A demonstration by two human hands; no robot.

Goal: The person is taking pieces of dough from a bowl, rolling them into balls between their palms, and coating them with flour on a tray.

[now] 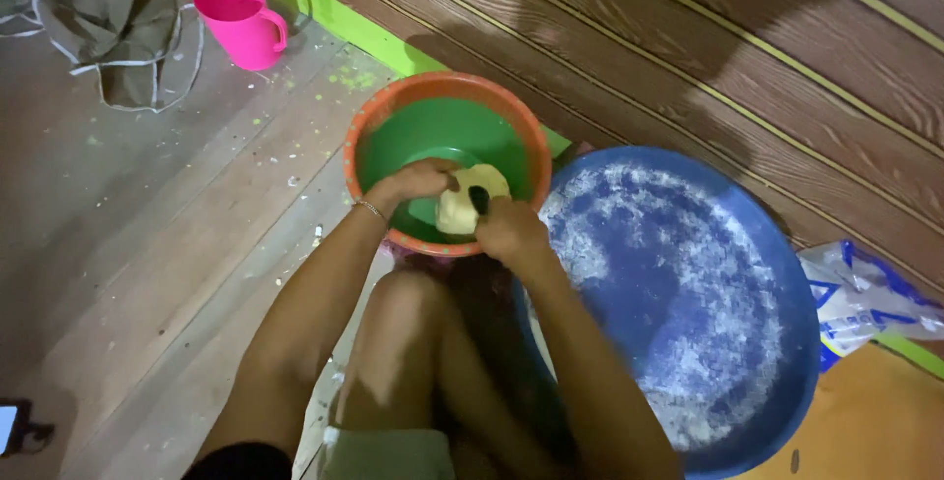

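A pale yellow lump of dough is held over an orange-rimmed green basin on the wooden floor. My left hand, with a thin bracelet at the wrist, grips the dough's left side. My right hand grips its right side, a thumb pressed into a hole in the dough. Both hands are close together above the basin's near rim.
A large blue basin dusted with white flour sits to the right, touching my knee. A pink jug stands at the far left near crumpled cloth. A plastic bag lies at the right. A wooden wall runs behind.
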